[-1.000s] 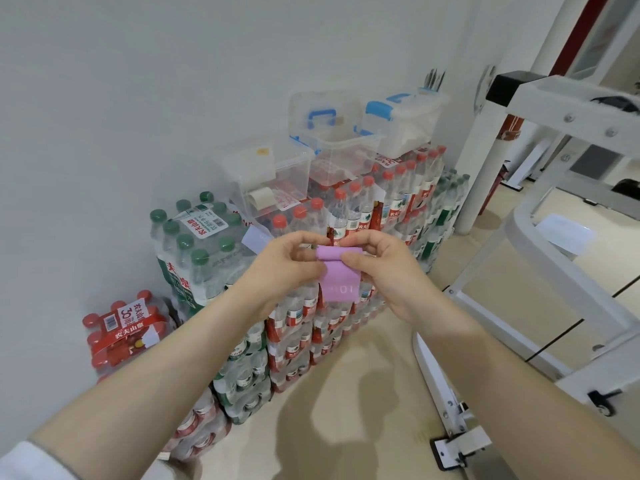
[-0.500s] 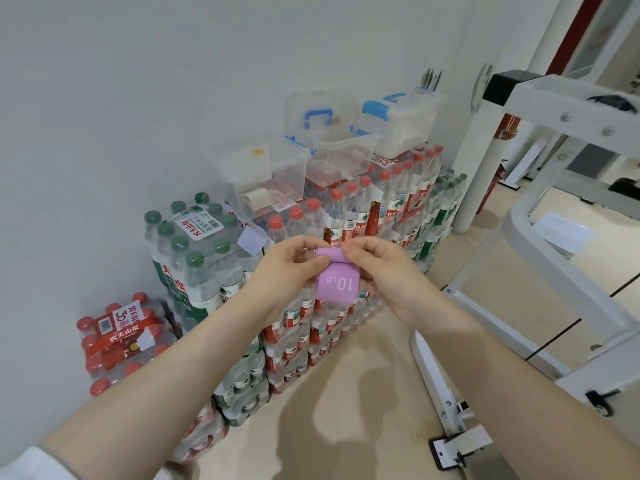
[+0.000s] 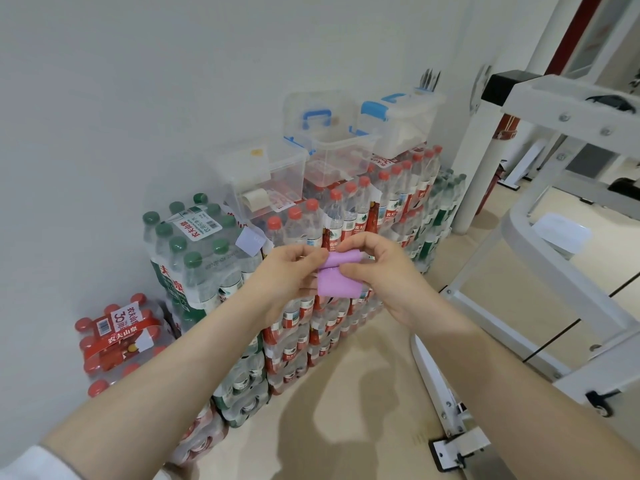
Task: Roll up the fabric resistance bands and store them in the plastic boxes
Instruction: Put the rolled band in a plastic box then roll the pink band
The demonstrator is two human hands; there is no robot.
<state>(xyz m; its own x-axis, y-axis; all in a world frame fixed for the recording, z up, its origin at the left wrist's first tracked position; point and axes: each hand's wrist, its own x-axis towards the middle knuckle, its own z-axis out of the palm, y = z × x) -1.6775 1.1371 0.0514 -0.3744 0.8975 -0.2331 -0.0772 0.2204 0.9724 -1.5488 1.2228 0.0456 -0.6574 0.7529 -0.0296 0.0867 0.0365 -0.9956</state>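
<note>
Two bare hands, raised side by side over the stacked bottles, pinching one soft lilac band. Left hand: fingers curled, tips nipping the band's left edge. Right hand: thumb under, forefinger arched over the top, closed on the right edge. Band itself matte woven cloth, upper part wound into a short tight cylinder, lower part a flat flap hanging below. Behind, on shrink-wrapped packs of red-capped bottles: three clear hard plastic boxes, the nearest box lidded, with a roll of beige tape inside; the middle box open, blue handle on its upright lid; the far box shut, blue clasp on its side. Green-capped pack lower left, glossy film. White metal frame at right on a smooth beige floor.
</note>
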